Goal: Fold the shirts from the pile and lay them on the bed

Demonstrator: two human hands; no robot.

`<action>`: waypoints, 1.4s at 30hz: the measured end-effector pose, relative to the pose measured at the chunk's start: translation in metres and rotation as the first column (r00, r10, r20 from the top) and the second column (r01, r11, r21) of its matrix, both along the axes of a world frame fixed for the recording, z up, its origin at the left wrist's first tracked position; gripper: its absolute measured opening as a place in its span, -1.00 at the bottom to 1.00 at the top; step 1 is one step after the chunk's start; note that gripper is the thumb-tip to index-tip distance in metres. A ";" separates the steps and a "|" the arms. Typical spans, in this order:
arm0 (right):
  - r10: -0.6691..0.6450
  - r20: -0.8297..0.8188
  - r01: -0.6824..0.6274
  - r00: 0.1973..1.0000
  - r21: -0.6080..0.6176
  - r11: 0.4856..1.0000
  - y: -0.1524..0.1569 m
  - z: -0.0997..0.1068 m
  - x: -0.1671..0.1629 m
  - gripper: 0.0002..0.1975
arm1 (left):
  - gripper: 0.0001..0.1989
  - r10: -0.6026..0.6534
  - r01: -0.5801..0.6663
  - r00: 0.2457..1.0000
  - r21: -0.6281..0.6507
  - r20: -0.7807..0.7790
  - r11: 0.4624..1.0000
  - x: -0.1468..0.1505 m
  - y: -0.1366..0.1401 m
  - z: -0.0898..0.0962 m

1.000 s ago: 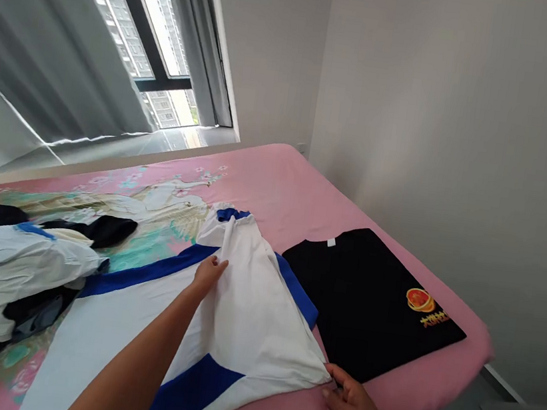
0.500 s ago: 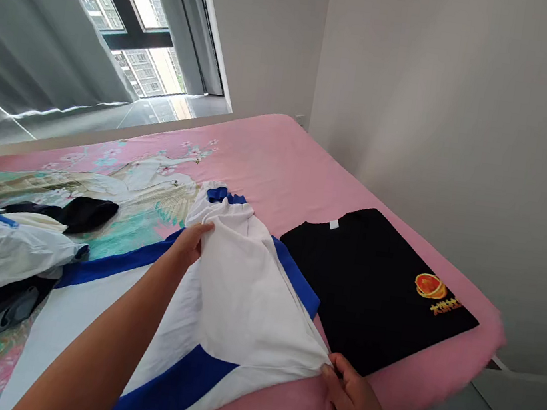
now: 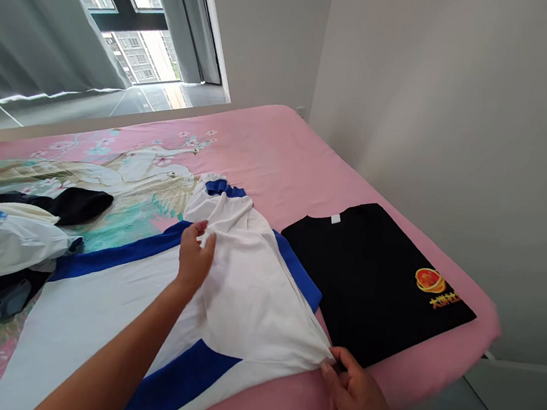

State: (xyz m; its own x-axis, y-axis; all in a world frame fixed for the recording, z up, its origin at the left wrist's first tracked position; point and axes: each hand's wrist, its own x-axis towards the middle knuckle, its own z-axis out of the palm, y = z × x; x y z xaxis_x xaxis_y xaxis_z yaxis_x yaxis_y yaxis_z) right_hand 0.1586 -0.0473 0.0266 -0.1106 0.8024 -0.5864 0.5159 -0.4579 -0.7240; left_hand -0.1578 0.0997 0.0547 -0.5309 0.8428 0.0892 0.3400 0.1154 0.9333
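A white shirt (image 3: 252,289) with blue bands and a blue collar lies partly folded over itself on the bed. My left hand (image 3: 195,255) is just over its upper part, thumb and fingers apart, gripping nothing; whether it touches the cloth I cannot tell. At the lower right, my right hand (image 3: 354,390) pinches a corner of the shirt between thumb and fingers. To the right of the shirt a black T-shirt (image 3: 359,277) lies folded flat, with a white neck label and an orange and yellow print.
Several crumpled clothes (image 3: 12,238), white, black and blue, are heaped on the left of the bed. Pink bedding (image 3: 279,159) with a floral pattern covers the bed. A wall (image 3: 456,121) runs along the right, and grey curtains (image 3: 40,20) hang by the window.
My left hand has let go of the shirt's cloth and its fingers have spread. My right hand keeps its pinch on the corner. The view has shifted slightly.
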 end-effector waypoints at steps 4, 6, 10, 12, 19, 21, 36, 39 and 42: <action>-0.077 -0.252 0.043 0.965 -0.135 0.990 0.005 -0.009 -0.001 -0.43 | -0.78 -0.616 0.813 0.485 0.060 -0.621 0.580 0.030 -0.088 -0.001; -0.048 -0.268 0.000 0.962 -0.178 0.984 0.009 -0.012 -0.001 -0.48 | -0.78 -0.687 0.944 0.155 -0.100 -0.710 0.316 0.041 -0.118 -0.009; 0.073 -0.050 -0.075 0.996 -0.048 0.996 0.015 -0.008 -0.001 -0.64 | -0.66 -0.700 0.872 0.049 -0.311 -0.712 0.377 0.051 -0.135 -0.026; 0.119 0.147 -0.130 0.982 0.064 0.990 0.016 -0.003 -0.001 -0.61 | -0.55 -0.681 0.797 0.002 -0.411 -0.732 0.443 0.050 -0.134 -0.033; 0.063 0.450 -0.160 0.891 0.182 0.970 0.009 -0.002 -0.001 -0.65 | -0.36 -0.666 0.717 -0.041 -0.486 -0.745 0.500 0.048 -0.136 -0.039; -0.019 0.412 -0.076 0.911 0.213 0.974 0.002 -0.001 0.003 -0.71 | -0.36 -0.696 0.710 -0.046 -0.513 -0.717 0.482 0.049 -0.136 -0.035; 0.126 0.681 -0.677 0.721 0.655 0.336 -0.041 -0.042 -0.058 -0.17 | -0.44 -0.643 0.650 0.032 -0.473 -0.765 0.595 0.008 -0.182 -0.032; -0.018 0.700 -0.640 0.714 0.663 0.388 -0.041 -0.056 -0.035 -0.11 | -0.45 -0.674 0.670 0.107 -0.448 -0.731 0.592 0.007 -0.184 -0.032; 0.057 0.693 -0.666 0.718 0.661 0.345 -0.039 -0.035 -0.035 -0.29 | -0.50 -0.651 0.645 0.356 -0.327 -0.671 0.690 0.002 -0.178 -0.029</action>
